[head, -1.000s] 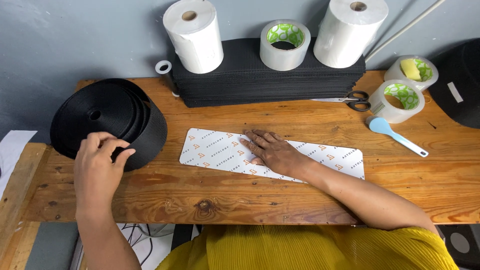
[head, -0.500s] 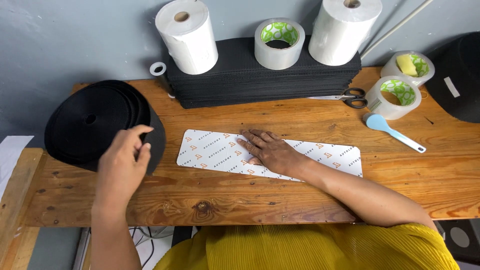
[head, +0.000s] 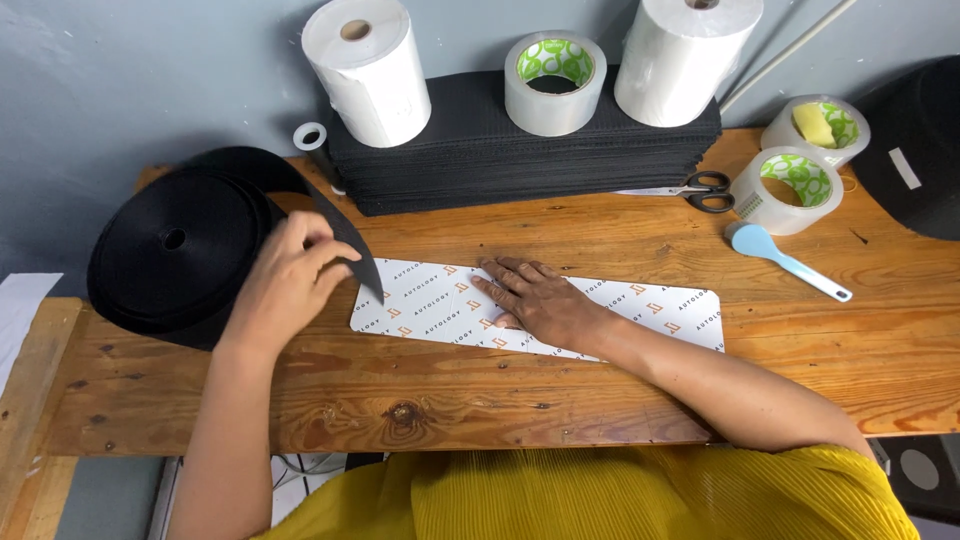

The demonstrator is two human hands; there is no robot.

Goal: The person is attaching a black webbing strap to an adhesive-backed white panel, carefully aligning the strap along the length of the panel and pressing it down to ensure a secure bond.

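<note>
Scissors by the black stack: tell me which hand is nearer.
Right. The right hand lies flat on the white sheet, below-left of the scissors; the left hand holds black strap far left.

- A wooden table [head: 600, 395] of knotty planks carries everything.
- At its left end rests a big roll of black strap [head: 170, 250].
- In the middle lies a long white printed card [head: 650, 310], flat on the wood.
- Along the back edge sits a stack of black sheets [head: 480, 150]; a small white ring [head: 309, 136] lies just left of it.
- Black-handled scissors [head: 700, 190] lie right of the stack.
- Two rolls of clear tape [head: 795, 175] stand near the right back corner.
- A light blue scoop [head: 785, 260] lies in front of them.
</note>
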